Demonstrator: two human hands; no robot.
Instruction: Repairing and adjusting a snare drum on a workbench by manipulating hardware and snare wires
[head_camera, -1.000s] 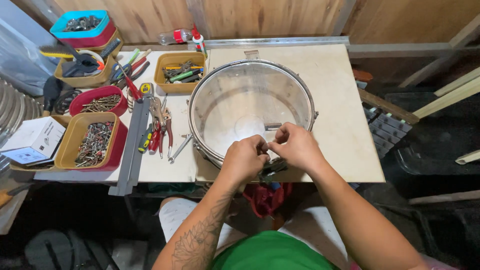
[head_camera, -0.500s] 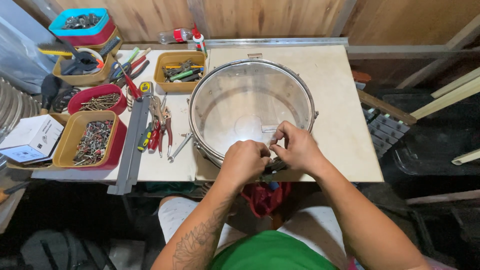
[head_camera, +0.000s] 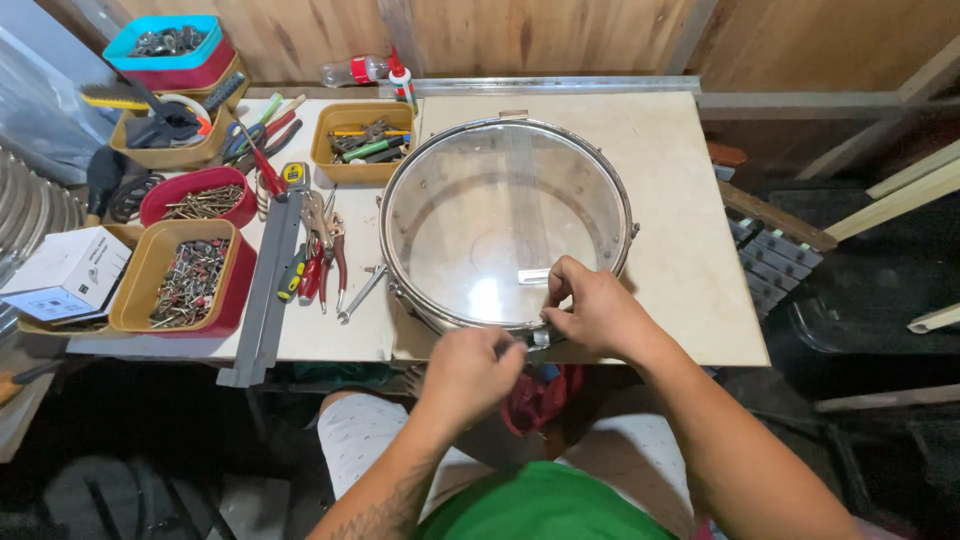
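A round snare drum (head_camera: 505, 215) with a clear head and a chrome hoop lies flat on a pale worktable (head_camera: 690, 270). Both of my hands are at the drum's near rim. My right hand (head_camera: 590, 305) pinches a small metal part on the hoop, thumb and fingers closed around it. My left hand (head_camera: 470, 370) is curled shut just below the rim at the table's front edge, its fingertips on the hardware there. What it holds is hidden by the fingers. A small metal fitting (head_camera: 545, 338) shows between the two hands.
Left of the drum lie pliers (head_camera: 325, 250), a wrench (head_camera: 360, 293), screwdrivers and a long grey bar (head_camera: 265, 290). Trays of screws (head_camera: 190, 275) and tools (head_camera: 360, 145) stand further left. A glue bottle (head_camera: 403, 85) stands at the back. Wooden slats lie at the right.
My left hand has dropped from the hoop to just below the rim near the table edge. My right hand has stayed on the hoop.
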